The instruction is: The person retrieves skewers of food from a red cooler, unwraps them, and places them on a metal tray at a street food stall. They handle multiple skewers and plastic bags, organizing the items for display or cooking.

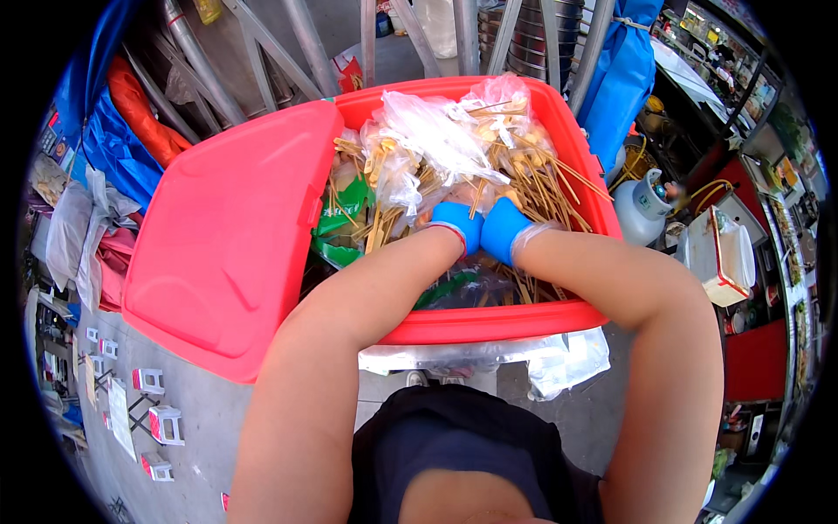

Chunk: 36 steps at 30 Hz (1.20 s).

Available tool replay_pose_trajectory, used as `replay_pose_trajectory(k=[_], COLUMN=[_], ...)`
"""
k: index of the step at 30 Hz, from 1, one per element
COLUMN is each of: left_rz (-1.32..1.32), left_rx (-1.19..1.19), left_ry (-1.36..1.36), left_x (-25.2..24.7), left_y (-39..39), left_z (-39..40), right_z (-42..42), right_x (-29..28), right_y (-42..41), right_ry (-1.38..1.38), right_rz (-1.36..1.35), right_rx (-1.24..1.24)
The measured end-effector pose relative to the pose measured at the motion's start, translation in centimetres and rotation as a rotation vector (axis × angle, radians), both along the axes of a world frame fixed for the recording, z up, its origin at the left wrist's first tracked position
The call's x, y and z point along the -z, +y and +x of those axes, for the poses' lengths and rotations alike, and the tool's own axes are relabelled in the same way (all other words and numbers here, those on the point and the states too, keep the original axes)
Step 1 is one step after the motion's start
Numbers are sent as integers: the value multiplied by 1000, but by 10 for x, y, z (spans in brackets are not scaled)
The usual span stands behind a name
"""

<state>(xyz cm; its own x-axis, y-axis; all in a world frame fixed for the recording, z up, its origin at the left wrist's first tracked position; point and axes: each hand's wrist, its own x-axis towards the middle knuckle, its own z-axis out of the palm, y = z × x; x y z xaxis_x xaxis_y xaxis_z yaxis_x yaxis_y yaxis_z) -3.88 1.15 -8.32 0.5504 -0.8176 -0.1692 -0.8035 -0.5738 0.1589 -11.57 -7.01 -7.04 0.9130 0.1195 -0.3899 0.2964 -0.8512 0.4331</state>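
Observation:
My left hand (459,221) and my right hand (504,228), both in blue gloves with clear plastic at the right wrist, reach side by side into a large red plastic bin (484,323). Their fingers are hidden among clear plastic bags (435,137) of skewered food, so I cannot see what they grip. Thin wooden skewers (540,190) stick out in a thick bundle beyond my right hand. Flat-ended bamboo sticks (376,230) and a green printed bag (344,209) lie to the left of my left hand. The bin's red lid (229,229) is folded out to the left.
Metal poles (308,46) stand behind the bin, with stacked steel steamers (540,39) beyond. A folded blue tarp (619,78) hangs at the back right, near a gas cylinder (640,208) and a white box (717,255). Plastic stools (165,424) surround a low table (120,416) at lower left.

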Motion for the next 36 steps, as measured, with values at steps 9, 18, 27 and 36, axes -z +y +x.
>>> replay_pose_trajectory(k=[9, 18, 27, 36], left_rz=[170, -22, 11, -72], left_rx=[170, 491, 712, 211], left_ry=[-283, -221, -384, -415], left_x=[-110, -149, -302, -450], left_y=[-2, 55, 101, 105], left_z=[-12, -65, -77, -16], right_z=[-32, -103, -125, -66], right_x=[-137, -141, -283, -392], right_y=[-15, 18, 6, 19], right_ry=[-191, -435, -557, -981], right_rz=[11, 118, 391, 639], right_rx=[-30, -409, -447, -73])
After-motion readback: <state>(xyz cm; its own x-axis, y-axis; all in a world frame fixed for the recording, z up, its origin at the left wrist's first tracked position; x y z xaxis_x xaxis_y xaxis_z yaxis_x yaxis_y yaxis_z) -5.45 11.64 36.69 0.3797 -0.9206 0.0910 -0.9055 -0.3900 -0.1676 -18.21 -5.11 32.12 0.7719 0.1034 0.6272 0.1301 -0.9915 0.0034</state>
